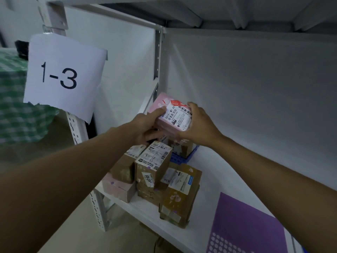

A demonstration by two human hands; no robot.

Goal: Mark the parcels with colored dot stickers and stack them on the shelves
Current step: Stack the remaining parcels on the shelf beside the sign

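Head view has us looking down into a white shelf [206,172], both our arms stretched forward. We hold a pink parcel [170,115] with a white shipping label between our two hands, above the parcels already stacked at the far left of the shelf. Our left hand [145,127] grips its left side, thumb laid on the top edge of the label and fingers [155,135] curled under the box. Our right hand [198,125] grips its right side, fingers wrapped round the far edge. Whether the pink parcel touches the boxes beneath it we cannot tell.

Below our hands stands a tall brown carton [154,165] with printed labels, a small purple dot on its near face. Just left of it sits another brown box [125,165], and at the shelf's near edge a pale pink box [119,189]. Right of the tall carton lies a flatter brown parcel [179,196] with a purple dot near its lower edge. Behind the stack a blue crate [184,157] shows.

On the shelf at near right lies a purple sticker sheet [246,221], rows of dots along its near end. A paper sign [63,75] reading 1-3 hangs at the left from the shelf upright.
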